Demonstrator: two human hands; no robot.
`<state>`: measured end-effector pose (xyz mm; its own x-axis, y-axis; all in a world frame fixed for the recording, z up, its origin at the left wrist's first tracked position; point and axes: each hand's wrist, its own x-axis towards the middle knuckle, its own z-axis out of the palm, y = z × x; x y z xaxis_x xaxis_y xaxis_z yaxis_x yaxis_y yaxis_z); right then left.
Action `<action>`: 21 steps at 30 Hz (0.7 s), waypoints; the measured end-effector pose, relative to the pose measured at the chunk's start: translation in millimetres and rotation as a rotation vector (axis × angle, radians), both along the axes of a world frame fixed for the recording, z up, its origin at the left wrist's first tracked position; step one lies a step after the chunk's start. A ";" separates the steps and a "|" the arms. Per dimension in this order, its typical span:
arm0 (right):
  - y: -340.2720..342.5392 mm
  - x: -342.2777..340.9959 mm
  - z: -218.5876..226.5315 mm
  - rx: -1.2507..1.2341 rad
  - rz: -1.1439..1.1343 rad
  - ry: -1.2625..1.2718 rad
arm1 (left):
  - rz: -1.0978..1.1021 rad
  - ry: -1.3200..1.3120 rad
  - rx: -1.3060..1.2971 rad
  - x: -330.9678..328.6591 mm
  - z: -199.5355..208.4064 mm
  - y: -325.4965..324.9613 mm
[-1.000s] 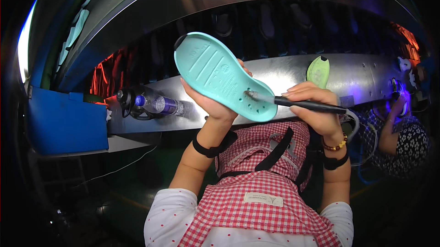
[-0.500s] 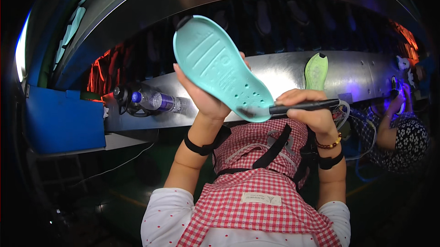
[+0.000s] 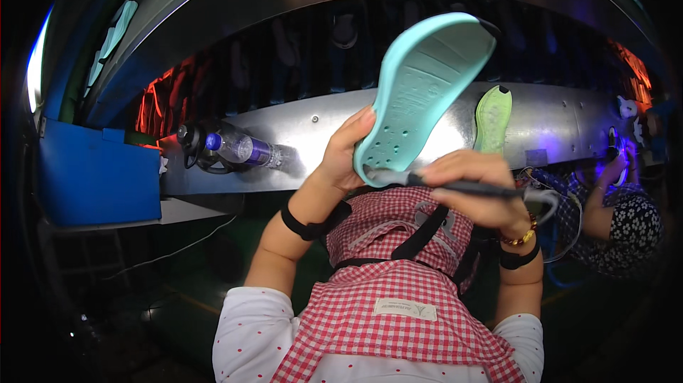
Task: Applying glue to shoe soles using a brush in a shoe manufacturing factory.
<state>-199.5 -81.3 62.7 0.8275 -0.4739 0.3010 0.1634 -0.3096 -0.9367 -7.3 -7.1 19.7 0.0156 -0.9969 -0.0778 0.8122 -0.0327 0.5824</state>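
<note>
A turquoise shoe sole [image 3: 423, 91] is held up and tilted, its inner side showing, the black-tipped end at the upper right. My left hand [image 3: 341, 154] grips its left edge near the lower end; some of those fingers are hidden behind it. In my right hand [image 3: 480, 185] is a black-handled brush [image 3: 400, 178]. The pale brush tip touches the inside of the lower end, below a group of small holes. From the handle's back end a thin hose [image 3: 549, 201] loops away.
Across the scene runs a metal bench [image 3: 313, 120], carrying a plastic bottle [image 3: 245, 152] at left and a green sole [image 3: 492, 118] at right. A blue box [image 3: 99, 177] stands far left. Dark racks rise behind the bench. At far right another person [image 3: 633, 223] works.
The turquoise sole has turned clockwise, its black-tipped end swinging from upper left to upper right. The brush has moved slightly left and down, staying at the sole's lower end.
</note>
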 end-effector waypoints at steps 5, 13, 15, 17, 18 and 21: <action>-14.8 -7.4 21.0 -0.252 0.256 -0.029 | -0.292 0.099 0.180 14.5 10.3 3.2; -24.8 -15.5 34.5 -0.406 0.307 0.107 | -0.489 -0.319 0.331 21.5 25.2 2.9; -23.1 -16.0 26.2 -0.306 0.235 0.072 | -0.493 -0.267 0.372 27.9 26.4 7.2; -20.6 -12.9 10.9 -0.193 0.152 0.038 | -0.468 -0.276 0.371 29.0 31.4 8.1; -20.9 -15.1 11.2 -0.220 0.237 0.061 | -0.470 -0.361 0.312 32.8 30.3 7.5; -18.4 -21.2 16.9 -0.277 0.266 0.119 | -0.405 -0.478 0.253 40.3 22.8 18.1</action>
